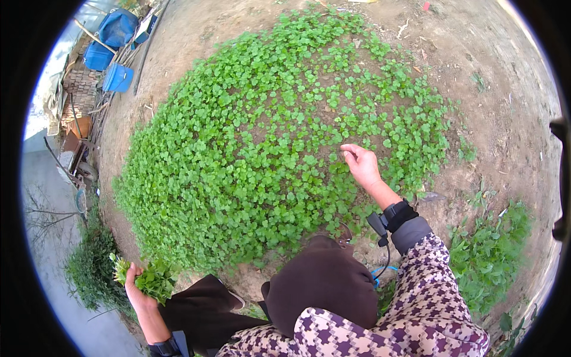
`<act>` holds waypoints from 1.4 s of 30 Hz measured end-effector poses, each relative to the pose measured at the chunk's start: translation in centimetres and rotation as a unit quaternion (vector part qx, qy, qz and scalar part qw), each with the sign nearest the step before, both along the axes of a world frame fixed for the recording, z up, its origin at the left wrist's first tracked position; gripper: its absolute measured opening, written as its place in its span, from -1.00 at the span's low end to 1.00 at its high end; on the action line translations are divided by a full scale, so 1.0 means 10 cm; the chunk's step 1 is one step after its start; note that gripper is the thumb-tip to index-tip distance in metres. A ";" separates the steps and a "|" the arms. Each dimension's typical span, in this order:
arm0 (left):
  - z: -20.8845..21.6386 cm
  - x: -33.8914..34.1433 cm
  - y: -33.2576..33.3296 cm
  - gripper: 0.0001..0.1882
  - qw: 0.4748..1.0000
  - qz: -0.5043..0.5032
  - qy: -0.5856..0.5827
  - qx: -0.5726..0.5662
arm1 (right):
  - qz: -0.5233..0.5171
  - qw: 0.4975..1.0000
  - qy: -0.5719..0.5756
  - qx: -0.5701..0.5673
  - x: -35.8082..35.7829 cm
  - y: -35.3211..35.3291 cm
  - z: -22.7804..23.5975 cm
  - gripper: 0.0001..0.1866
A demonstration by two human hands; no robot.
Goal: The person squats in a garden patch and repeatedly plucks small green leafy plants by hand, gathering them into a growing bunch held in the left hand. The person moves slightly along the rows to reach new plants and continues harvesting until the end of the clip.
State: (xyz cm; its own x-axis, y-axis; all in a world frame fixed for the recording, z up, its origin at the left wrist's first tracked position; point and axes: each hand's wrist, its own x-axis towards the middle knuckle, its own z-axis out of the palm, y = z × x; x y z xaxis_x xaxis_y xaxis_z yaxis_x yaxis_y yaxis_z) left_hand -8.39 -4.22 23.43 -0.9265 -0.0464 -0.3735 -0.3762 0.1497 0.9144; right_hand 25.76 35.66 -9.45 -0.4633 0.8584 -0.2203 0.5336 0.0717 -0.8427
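A wide patch of low leafy green plants with small lobed leaves, looking like cilantro, grows in brown soil before me. At the lower left, my left hand is closed round a bunch of picked greens; pale stems stick out on one side and leaves on the other. My right hand reaches over the right part of the patch, its thumb and fingers drawn together in a pinch just above the leaves. Whatever those fingertips may hold is too small to make out.
Blue plastic containers stand at the upper left by bricks and sticks. A dark shrub grows at the left wall. Taller greens stand at the right. My bent knee is close to the patch's near edge. A cable hangs by my right wrist.
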 end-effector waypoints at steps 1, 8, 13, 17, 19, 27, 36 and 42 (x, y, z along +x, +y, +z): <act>0.10 0.05 0.06 -0.78 1.000 -0.002 0.004 -0.002 | -0.022 0.999 0.022 0.027 -0.04 0.07 -0.04 -0.77; 0.65 0.27 0.35 -0.84 0.988 -0.120 0.069 0.071 | -0.045 0.995 0.083 0.035 -0.14 0.35 -0.07 -0.76; 0.62 0.39 0.31 -0.80 0.986 -0.110 0.048 0.120 | -0.027 0.996 0.059 0.055 -0.07 0.39 0.03 -0.75; 0.47 0.27 0.25 -0.78 0.990 -0.100 0.030 0.096 | -0.033 0.999 0.016 0.012 0.01 0.36 0.06 -0.75; 0.41 0.18 0.22 -0.77 0.990 -0.100 0.019 0.101 | -0.043 0.999 0.027 0.017 0.05 0.30 0.07 -0.75; 0.32 -0.04 0.10 -0.74 0.980 -0.139 0.010 0.145 | -0.040 0.997 0.005 0.060 0.20 0.19 0.18 -0.75; 0.47 -0.17 -0.13 -0.71 0.974 -0.126 0.043 0.182 | -0.071 0.994 -0.025 0.080 0.50 -0.06 0.36 -0.75; 0.47 -0.18 -0.26 -0.69 0.964 -0.152 0.022 0.219 | -0.070 0.985 -0.120 0.102 0.67 -0.11 0.56 -0.75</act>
